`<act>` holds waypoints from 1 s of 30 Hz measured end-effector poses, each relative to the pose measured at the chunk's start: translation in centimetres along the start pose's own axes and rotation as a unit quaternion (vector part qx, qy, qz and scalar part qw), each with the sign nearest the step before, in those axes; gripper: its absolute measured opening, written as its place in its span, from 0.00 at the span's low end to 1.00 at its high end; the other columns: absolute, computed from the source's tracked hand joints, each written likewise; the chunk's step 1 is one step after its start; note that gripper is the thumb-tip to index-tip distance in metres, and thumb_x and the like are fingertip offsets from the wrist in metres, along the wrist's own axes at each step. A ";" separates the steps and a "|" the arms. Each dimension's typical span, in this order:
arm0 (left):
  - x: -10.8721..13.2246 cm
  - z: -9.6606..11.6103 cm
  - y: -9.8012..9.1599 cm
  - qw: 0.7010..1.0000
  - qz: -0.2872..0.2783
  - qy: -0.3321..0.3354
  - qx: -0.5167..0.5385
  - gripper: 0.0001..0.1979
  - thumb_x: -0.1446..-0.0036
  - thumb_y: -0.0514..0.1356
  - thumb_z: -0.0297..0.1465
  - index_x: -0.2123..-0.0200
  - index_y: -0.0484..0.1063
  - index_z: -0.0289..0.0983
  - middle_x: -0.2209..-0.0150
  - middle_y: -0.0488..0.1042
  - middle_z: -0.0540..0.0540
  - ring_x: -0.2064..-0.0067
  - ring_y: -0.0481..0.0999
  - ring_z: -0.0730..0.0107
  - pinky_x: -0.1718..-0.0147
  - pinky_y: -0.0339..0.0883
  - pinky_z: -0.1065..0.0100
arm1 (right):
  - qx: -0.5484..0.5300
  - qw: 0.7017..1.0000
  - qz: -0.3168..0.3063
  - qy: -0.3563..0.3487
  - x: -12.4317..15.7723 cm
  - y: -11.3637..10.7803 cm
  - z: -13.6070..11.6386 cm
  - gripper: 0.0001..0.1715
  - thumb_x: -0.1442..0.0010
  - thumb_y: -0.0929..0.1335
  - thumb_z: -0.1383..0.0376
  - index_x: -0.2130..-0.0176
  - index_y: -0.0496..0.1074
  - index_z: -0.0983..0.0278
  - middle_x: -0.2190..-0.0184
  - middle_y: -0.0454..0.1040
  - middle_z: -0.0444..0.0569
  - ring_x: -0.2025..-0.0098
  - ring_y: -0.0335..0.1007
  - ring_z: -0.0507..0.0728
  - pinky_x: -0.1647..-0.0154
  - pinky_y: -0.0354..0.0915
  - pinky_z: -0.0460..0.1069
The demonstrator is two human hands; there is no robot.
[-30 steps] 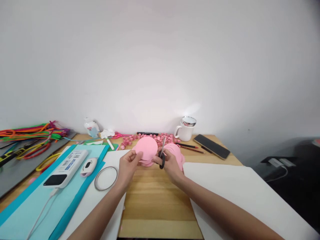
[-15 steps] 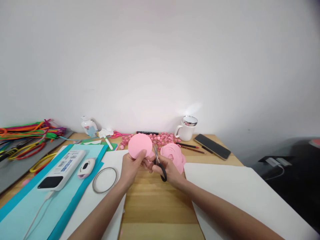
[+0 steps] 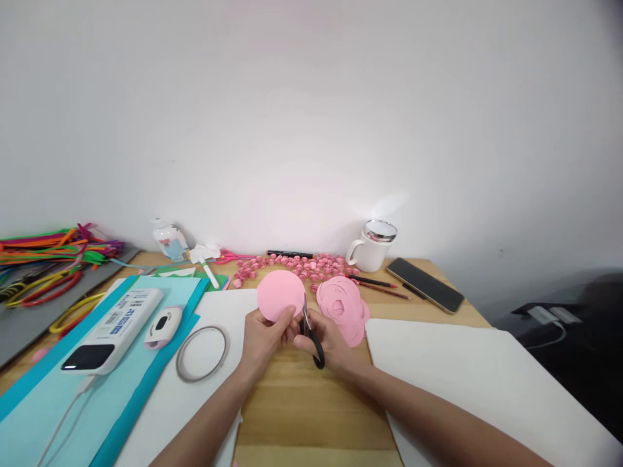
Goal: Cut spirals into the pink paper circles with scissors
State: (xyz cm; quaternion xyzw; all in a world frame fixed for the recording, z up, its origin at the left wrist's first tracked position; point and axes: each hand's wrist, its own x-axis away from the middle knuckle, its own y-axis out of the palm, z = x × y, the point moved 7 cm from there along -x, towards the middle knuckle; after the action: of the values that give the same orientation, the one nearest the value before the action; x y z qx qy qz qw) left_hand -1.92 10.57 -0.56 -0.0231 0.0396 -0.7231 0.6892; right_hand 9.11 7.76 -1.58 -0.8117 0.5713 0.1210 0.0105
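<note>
The left hand [image 3: 265, 337] pinches the round pink paper disc [image 3: 281, 295] upright by its lower edge, so the rim is free. The right hand [image 3: 327, 338] grips the black-handled scissors [image 3: 311, 331], with the blades at that rim.

A wooden bench [image 3: 311, 402] carries a white sheet [image 3: 467, 376] at its right edge. Another white sheet [image 3: 170, 402] and blue paper [image 3: 43, 415] lie toward the left, with a pile of pink discs [image 3: 343, 308] mid-bench. Along the far edge are small pink rolls [image 3: 296, 264], a mug [image 3: 372, 246], a phone [image 3: 425, 284] and pencils [image 3: 377, 285].

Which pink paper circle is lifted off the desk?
The smooth pink circle pinched in the left hand, scissors at its edge. The other pink circles lie stacked on the desk beside it, spiral-cut.
</note>
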 end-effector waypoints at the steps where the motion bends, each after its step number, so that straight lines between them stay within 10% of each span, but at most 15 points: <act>1: 0.0 0.0 0.1 1.000 -0.001 -0.003 0.007 0.16 0.53 0.62 0.37 0.86 0.71 0.32 0.89 0.69 0.50 0.87 0.64 0.77 0.87 0.57 0.76 | -0.001 1.000 0.004 0.002 0.0 0.0 -0.1 0.20 0.52 0.72 0.54 0.67 0.63 0.62 0.73 0.64 0.43 0.70 0.60 0.53 0.69 0.57 0.47; 30: 0.8 -0.1 -0.5 0.999 0.022 0.005 -0.030 0.19 0.54 0.62 0.39 0.88 0.70 0.34 0.91 0.66 0.51 0.87 0.62 0.78 0.86 0.56 0.77 | -0.080 0.996 0.022 0.041 0.3 1.1 -0.7 0.24 0.55 0.73 0.54 0.68 0.57 0.61 0.72 0.64 0.42 0.71 0.64 0.52 0.68 0.59 0.49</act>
State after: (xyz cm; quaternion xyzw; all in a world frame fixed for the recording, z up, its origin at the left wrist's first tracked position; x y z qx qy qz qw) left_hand -2.45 9.80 -0.61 -0.0391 0.0650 -0.7066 0.7036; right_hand 8.29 6.94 -0.81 -0.8014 0.5777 0.1326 -0.0804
